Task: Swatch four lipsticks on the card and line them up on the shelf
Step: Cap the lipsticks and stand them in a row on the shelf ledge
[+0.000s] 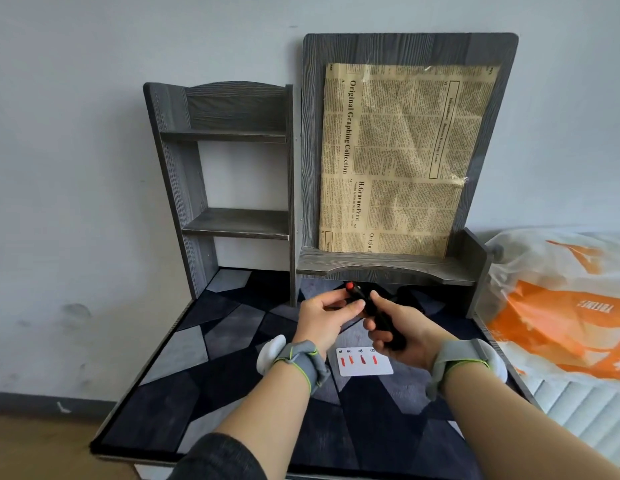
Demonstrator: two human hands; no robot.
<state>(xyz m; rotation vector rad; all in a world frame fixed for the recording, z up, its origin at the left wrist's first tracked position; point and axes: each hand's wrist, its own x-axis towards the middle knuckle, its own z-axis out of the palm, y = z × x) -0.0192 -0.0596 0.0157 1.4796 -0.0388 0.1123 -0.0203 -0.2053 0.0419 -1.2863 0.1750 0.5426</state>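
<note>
Head view: the left hand point(327, 315) pinches the black-cased lipstick with a bared red tip point(350, 286) in narrowed fingers, tip toward the grey wooden shelf point(388, 268) just beyond, beside the right hand point(400, 336) gripping a slanted black tube point(384, 320) above the white swatched card point(365, 367).

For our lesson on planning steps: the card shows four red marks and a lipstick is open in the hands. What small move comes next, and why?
Probably close the lipstick: its red tip is bare in the left hand, the right hand grips a black piece beside it, the card already bears four marks, and the shelf shows no lipsticks yet.
</note>
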